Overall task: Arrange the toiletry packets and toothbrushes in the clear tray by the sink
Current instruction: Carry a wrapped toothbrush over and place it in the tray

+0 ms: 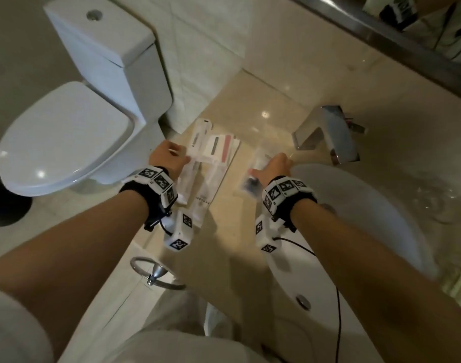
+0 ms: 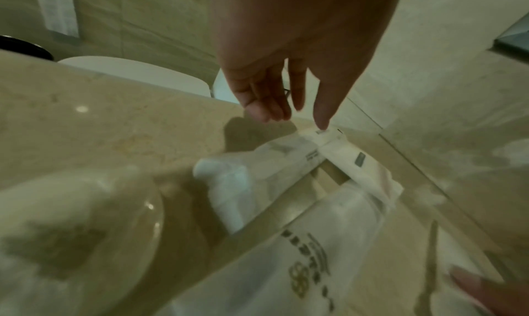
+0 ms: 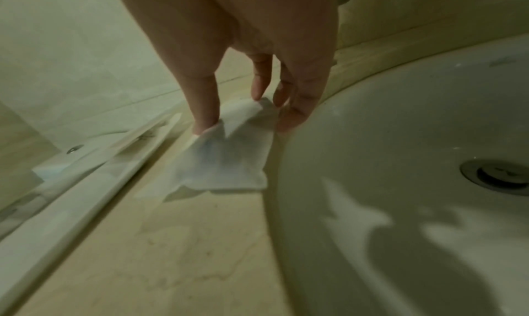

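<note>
Lower centre of head view: right hand [image 1: 276, 166] pinches small white packet [image 3: 226, 148] between thumb and fingers, lifted just above beige counter [image 1: 224, 244] beside basin [image 1: 368, 231]. Left hand [image 1: 169, 158] – fingers relaxed, grasping nothing, index tip at wrapped toothbrush packets [image 1: 211, 150] in clear tray [image 2: 289, 210]. Risk, my judgement: thin pinch slips, packet falls into basin. Farther: faucet [image 1: 329, 137], toilet [image 1: 75, 127] upper left, tiled wall – dim room.

Beige marble counter [image 1: 250, 106], polished. Set into it: white oval sink [image 1: 355, 231] with chrome faucet [image 1: 326, 137] behind. Left of sink, a clear tray [image 1: 225, 174] rests on the surface, holding white toiletry packets [image 1: 213, 148].
</note>
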Demonstrator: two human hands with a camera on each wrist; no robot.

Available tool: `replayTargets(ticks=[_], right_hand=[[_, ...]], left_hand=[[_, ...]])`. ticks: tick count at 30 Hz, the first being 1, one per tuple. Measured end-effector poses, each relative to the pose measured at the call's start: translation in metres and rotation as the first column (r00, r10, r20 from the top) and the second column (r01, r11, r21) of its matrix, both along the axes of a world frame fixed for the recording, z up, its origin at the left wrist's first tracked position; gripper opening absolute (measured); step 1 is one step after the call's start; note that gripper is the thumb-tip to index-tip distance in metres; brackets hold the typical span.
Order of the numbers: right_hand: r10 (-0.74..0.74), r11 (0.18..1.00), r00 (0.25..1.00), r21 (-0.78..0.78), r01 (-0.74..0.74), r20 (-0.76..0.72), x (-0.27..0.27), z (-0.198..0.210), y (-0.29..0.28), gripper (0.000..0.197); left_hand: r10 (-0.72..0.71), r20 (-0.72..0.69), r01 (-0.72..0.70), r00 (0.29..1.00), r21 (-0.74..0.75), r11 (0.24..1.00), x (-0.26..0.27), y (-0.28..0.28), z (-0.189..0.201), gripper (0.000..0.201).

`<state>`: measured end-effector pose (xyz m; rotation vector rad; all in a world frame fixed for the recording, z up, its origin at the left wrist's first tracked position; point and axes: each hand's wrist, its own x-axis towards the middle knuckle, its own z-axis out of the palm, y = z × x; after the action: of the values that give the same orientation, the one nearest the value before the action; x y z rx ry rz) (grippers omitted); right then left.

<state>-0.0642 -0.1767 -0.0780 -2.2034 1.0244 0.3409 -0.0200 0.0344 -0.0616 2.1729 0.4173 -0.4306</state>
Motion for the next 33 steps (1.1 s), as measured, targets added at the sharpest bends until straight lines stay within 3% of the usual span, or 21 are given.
replayTargets(ticks=[3, 5, 11, 13, 15, 17, 19, 22, 26, 29, 31, 33], right_hand=[[0.044, 0.999, 0.999, -0.014, -0.043, 0.030, 0.006, -0.001, 0.005, 0.072], [0.137, 0.989, 0.988, -0.073, -0.132, 0.069, 0.010, 0.000, 0.009, 0.062], [0.374, 0.887, 0.918, -0.341, -0.312, 0.132, 0.013, 0.003, 0.023, 0.041], [0.510, 0.849, 0.837, -0.268, -0.455, 0.196, 0.013, 0.007, 0.030, 0.026], [0.689, 0.725, 0.704, -0.153, -0.671, 0.173, 0.011, 0.011, 0.039, 0.023], [0.826, 0.562, 0.555, -0.088, -0.822, 0.097, 0.010, 0.011, 0.048, 0.034], [0.901, 0.430, 0.434, -0.118, -0.895, -0.006, 0.011, 0.007, 0.052, 0.048], [0.942, 0.283, 0.310, -0.194, -0.939, -0.129, 0.012, 0.006, 0.057, 0.057], [0.965, 0.171, 0.224, -0.319, -0.932, -0.137, 0.013, 0.007, 0.062, 0.032], [0.969, 0.098, 0.172, -0.363, -0.927, -0.178, 0.013, 0.007, 0.062, 0.021], [0.973, 0.083, 0.155, -0.368, -0.926, -0.173, 0.012, 0.010, 0.063, 0.022], [0.971, 0.170, 0.214, -0.327, -0.929, -0.104, 0.011, 0.017, 0.065, 0.021]], left_hand=[[-0.063, -0.090, 0.068, 0.994, 0.050, 0.996, 0.002, 0.002, -0.002, 0.066], [-0.102, -0.129, 0.111, 0.986, 0.066, 0.992, 0.003, 0.002, -0.004, 0.073], [-0.193, -0.170, 0.213, 0.966, 0.112, 0.971, 0.006, -0.006, -0.005, 0.060], [-0.232, -0.162, 0.255, 0.959, 0.144, 0.956, 0.011, -0.005, -0.001, 0.041], [-0.253, -0.154, 0.279, 0.955, 0.179, 0.943, 0.016, -0.001, 0.000, 0.030], [-0.240, -0.149, 0.267, 0.959, 0.196, 0.944, 0.020, 0.006, 0.001, 0.031], [-0.230, -0.140, 0.256, 0.963, 0.202, 0.945, 0.022, 0.011, 0.000, 0.031], [-0.208, -0.123, 0.228, 0.970, 0.184, 0.956, 0.021, 0.017, -0.001, 0.031], [-0.163, -0.096, 0.175, 0.982, 0.146, 0.974, 0.019, 0.024, -0.002, 0.032], [-0.127, -0.075, 0.133, 0.989, 0.093, 0.987, 0.017, 0.028, -0.003, 0.016], [-0.064, -0.067, 0.064, 0.996, -0.015, 0.998, 0.015, 0.027, -0.003, 0.011], [-0.038, -0.052, 0.034, 0.998, -0.082, 0.996, 0.014, 0.027, -0.001, 0.019]])
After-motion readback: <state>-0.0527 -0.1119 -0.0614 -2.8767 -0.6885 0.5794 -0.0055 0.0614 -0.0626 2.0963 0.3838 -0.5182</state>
